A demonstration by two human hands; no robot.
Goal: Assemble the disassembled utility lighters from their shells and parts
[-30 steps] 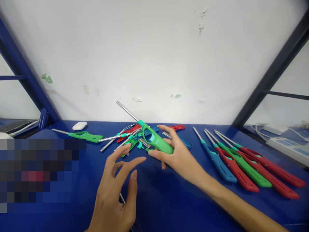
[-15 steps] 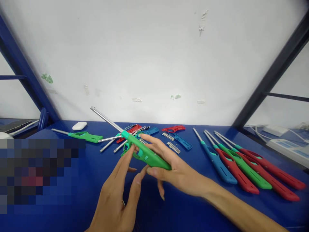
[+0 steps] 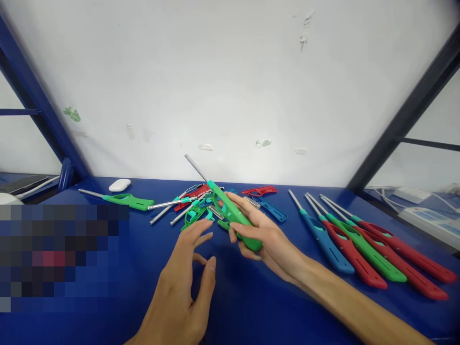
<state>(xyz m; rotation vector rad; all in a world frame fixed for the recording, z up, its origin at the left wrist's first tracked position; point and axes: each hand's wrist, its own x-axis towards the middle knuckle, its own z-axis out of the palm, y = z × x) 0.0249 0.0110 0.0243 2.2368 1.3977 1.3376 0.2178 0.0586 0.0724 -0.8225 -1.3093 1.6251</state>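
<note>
My right hand [image 3: 257, 230] is closed around the handle of a green long-nosed lighter [image 3: 235, 214]. Its metal tube points up and to the left, away from me. My left hand [image 3: 187, 278] is a little to the left of it, fingers curved and apart, touching nothing. Just beyond the hands lies a pile of lighter parts: metal tubes, a red handle shell [image 3: 196, 193], a green handle shell [image 3: 192, 218] and small turquoise pieces. Behind my right hand are a blue handle shell [image 3: 273, 209], a red half shell [image 3: 259, 191] and a clear fuel tank [image 3: 252, 201], partly hidden.
At right, several long-nosed lighters lie side by side, a blue lighter [image 3: 328, 244] nearest the middle. Another green lighter [image 3: 131, 201] and a white earbud case [image 3: 120, 185] are at back left. A white power strip [image 3: 433, 221] sits beyond the dark frame post [image 3: 406, 115].
My left hand has let go of the green lighter and drawn back with its fingers apart. My right hand has turned the lighter more upright and moved it slightly right.
</note>
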